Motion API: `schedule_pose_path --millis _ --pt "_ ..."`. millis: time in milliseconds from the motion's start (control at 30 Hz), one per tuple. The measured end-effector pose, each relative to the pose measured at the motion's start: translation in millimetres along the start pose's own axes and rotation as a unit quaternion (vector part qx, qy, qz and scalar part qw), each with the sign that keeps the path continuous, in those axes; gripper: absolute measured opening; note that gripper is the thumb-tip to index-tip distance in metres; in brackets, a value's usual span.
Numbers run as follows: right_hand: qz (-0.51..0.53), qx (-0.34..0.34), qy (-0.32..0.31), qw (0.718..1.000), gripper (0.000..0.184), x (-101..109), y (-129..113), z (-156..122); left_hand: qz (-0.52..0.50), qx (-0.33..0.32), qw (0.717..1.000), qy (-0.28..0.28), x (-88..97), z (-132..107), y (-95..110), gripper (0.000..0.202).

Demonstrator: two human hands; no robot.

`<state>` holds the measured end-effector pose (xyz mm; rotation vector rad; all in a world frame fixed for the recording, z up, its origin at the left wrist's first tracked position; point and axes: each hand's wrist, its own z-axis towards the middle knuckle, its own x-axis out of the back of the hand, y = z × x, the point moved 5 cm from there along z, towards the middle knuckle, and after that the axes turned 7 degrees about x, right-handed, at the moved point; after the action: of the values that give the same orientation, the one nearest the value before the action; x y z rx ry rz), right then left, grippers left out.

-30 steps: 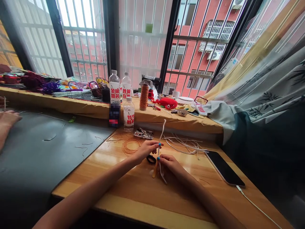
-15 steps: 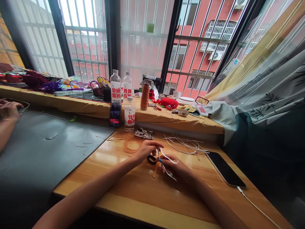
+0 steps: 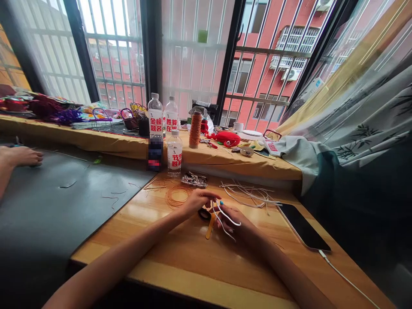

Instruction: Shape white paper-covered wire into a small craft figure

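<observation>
A white cord [image 3: 232, 222] hangs in two strands from the pinched fingertips of my left hand [image 3: 198, 200]. My right hand [image 3: 236, 219] is closed at the cord just to the right, its blue-nailed thumb raised near the left fingertips. One strand runs across the right fingers; the other dangles lower. Exactly where the right fingertips grip is partly hidden. Beneath the hands lie a flat wooden stick [image 3: 210, 226] and a black ring-shaped item [image 3: 204, 214], perhaps a tape roll. A coil of thin orange cord [image 3: 175, 196] rests left of my left hand.
More white cords [image 3: 247, 195] lie behind my right hand, with a phone [image 3: 304, 226] on a charging cable to the right. A clear tray of small parts [image 3: 194, 179] and a water bottle [image 3: 174, 161] stand behind. Another person's hand [image 3: 27, 156] is at far left.
My right thumb has moved up along the cord toward my left fingertips, and the strands hang slightly differently. At far left, the other person's hand has shifted right and lower.
</observation>
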<state>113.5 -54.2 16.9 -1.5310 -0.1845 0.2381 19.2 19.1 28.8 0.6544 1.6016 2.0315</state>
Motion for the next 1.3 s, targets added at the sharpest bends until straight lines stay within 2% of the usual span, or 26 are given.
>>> schedule_pose_path --millis 67,167,267,433,533,633,767,967,1167,1300 --pt "0.004 -0.024 0.029 0.999 0.05 5 5 2 0.013 -0.016 1.0 0.006 0.1 0 0 0.039" --pt "0.003 -0.031 0.042 0.999 0.044 9 11 4 0.036 -0.043 0.998 0.015 0.6 0 -1 0.035" --pt "-0.011 -0.019 0.01 1.0 0.039 7 10 4 0.062 -0.065 0.996 0.016 0.2 -1 -1 0.033" --pt "-0.015 -0.027 -0.04 0.999 0.048 0 3 -1 0.104 -0.104 0.989 0.025 -1.4 -6 8 0.031" --pt "-0.028 -0.027 -0.054 0.998 0.046 -2 0 -3 0.132 -0.127 0.982 0.036 -1.9 -8 14 0.026" --pt "-0.027 -0.011 -0.041 0.999 0.038 1 1 -2 0.147 -0.143 0.978 0.037 -2.6 -8 16 0.023" --pt "0.005 -0.009 -0.016 1.0 0.037 5 4 0 0.139 -0.142 0.98 0.021 -4.3 -8 16 0.023" --pt "0.013 -0.022 -0.035 0.999 0.04 -3 -2 -5 0.156 -0.131 0.979 0.02 -7.7 -12 20 0.025" --pt "0.077 0.004 0.025 0.997 0.033 4 -1 -2 0.154 -0.103 0.983 0.003 -9.3 -14 23 0.027" --pt "0.101 0.0 0.03 0.994 0.03 8 7 4 0.169 -0.091 0.981 -0.031 -12.7 -16 26 0.028"
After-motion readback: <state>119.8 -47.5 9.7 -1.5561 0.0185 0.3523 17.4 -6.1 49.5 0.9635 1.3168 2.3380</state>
